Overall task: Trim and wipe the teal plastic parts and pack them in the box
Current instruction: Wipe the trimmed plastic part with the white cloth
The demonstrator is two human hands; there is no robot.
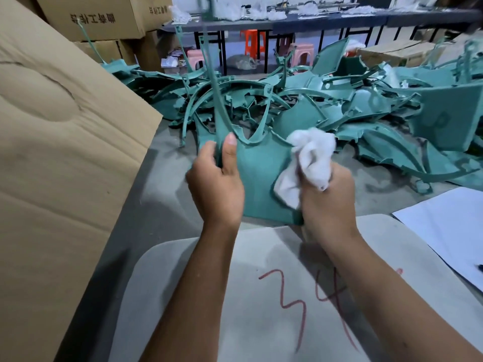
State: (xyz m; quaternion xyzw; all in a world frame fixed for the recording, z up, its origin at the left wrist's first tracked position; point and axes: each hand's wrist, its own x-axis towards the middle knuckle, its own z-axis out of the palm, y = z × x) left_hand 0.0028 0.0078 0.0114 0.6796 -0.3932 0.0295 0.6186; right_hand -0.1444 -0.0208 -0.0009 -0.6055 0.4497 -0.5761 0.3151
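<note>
I hold a flat teal plastic part upright in front of me, above a grey board. My left hand grips its left edge, thumb up along the front, where a long thin arm of the part rises. My right hand is closed on a crumpled white cloth pressed against the part's right edge. A large heap of teal parts lies on the floor behind. A big cardboard box flap stands at my left.
A grey board marked "34" in red lies under my forearms. A white sheet is at the right. Stacked cartons stand far left; a long table and coloured stools are at the back.
</note>
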